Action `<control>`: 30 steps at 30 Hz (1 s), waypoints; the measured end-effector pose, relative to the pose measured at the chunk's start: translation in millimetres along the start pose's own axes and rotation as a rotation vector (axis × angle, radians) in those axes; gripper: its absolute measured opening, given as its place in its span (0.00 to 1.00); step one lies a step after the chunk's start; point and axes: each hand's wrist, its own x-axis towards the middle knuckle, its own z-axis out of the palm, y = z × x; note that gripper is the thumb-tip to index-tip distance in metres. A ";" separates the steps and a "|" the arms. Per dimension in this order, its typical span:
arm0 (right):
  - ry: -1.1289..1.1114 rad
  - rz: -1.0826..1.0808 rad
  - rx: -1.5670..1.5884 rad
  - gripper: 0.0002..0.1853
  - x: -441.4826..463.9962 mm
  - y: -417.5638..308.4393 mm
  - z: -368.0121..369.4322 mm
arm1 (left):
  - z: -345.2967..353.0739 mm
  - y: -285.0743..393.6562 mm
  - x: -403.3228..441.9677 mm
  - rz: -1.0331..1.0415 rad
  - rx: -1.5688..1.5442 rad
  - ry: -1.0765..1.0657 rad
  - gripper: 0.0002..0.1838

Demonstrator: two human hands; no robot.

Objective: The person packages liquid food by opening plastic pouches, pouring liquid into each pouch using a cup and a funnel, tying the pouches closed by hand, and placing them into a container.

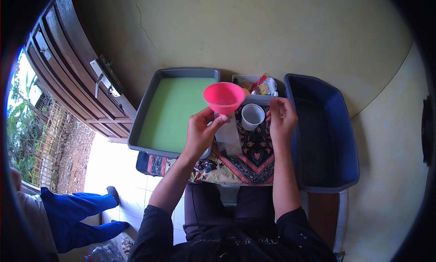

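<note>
My left hand (203, 129) grips a pink funnel (223, 97) at its lower part, with the wide mouth facing up. A clear plastic bag (228, 137) hangs below the funnel over the patterned cloth. My right hand (282, 118) is raised just right of a white plastic cup (252, 116); its fingers are curled, and whether they hold anything is too small to tell. The cup stands upright on the cloth (256, 157) and looks empty inside.
A grey tray of green liquid (175, 112) lies at the left, a dark blue bin (324, 134) at the right. A white box (261, 97) with packets stands behind the cup. A person in blue trousers (77, 207) is at the lower left, near an open door (81, 66).
</note>
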 end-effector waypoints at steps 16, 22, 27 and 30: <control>-0.131 0.514 -0.372 0.13 3.2 108.3 -6.3 | -66.7 63.4 -5.6 0.160 0.100 0.209 0.14; -0.183 0.286 -0.181 0.12 39.2 33.4 65.5 | -94.4 73.0 -14.3 0.165 0.168 0.276 0.15; -0.485 -0.210 -0.378 0.09 33.0 43.4 140.5 | -109.7 80.7 -23.5 0.129 0.173 0.335 0.14; -0.594 -0.453 -0.481 0.07 28.5 64.6 162.8 | -116.4 81.3 -24.9 0.123 0.177 0.355 0.14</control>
